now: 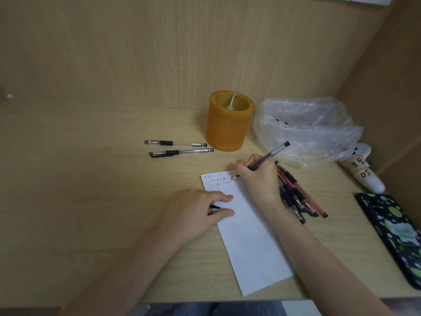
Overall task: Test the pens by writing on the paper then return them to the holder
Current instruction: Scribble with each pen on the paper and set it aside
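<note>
My right hand (259, 176) grips a clear pen (270, 155) with its tip on the top of the white paper (248, 242), beside rows of small black and red marks (219, 177). My left hand (200, 208) rests on the paper's left edge and pinches a black pen cap (215, 207) between its fingers. An orange cylindrical holder (229, 122) stands behind the paper with one thin item inside. Two capped black pens (180, 148) lie left of the holder. A pile of several black and red pens (296, 195) lies right of my right hand.
A crumpled clear plastic bag (305, 128) sits right of the holder. A white tube (364, 172) with handwritten labels and a dark patterned phone (396, 233) lie at the right. Wooden walls close the desk at the back and right. The desk's front edge (205, 301) runs below my arms.
</note>
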`<state>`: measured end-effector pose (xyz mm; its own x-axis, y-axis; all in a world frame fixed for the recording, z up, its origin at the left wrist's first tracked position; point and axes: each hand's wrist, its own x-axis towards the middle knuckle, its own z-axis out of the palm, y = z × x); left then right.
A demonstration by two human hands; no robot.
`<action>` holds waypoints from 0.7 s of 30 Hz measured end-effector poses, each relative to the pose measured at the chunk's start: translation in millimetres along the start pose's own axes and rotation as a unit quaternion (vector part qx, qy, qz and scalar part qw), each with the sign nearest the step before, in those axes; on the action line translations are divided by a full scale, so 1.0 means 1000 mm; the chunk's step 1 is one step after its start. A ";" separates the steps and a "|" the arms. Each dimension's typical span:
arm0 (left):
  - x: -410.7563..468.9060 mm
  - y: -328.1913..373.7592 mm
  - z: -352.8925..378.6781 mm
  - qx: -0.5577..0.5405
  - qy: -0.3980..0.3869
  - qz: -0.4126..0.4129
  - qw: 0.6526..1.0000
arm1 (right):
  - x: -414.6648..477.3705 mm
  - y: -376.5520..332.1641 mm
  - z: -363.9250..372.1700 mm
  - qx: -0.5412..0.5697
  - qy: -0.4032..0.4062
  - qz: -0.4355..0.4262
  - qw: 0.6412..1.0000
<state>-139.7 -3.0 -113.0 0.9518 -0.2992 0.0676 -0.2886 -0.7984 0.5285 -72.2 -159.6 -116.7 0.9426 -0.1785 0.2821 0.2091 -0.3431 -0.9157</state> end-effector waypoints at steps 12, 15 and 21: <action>0.000 0.000 0.000 0.006 0.002 0.003 1.000 | 0.000 0.001 -0.002 -0.001 0.000 -0.004 1.000; -0.001 0.001 -0.001 -0.001 0.005 0.003 1.000 | 0.000 -0.001 -0.001 -0.009 -0.008 -0.007 1.000; -0.001 0.001 -0.002 -0.001 -0.003 0.002 1.000 | -0.001 -0.002 -0.002 0.006 -0.011 0.000 1.000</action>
<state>-140.8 -2.6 -110.8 0.9497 -0.3064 0.0648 -0.2930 -0.7959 0.5298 -74.3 -161.0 -114.7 0.9479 -0.1591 0.2758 0.2118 -0.3316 -0.9193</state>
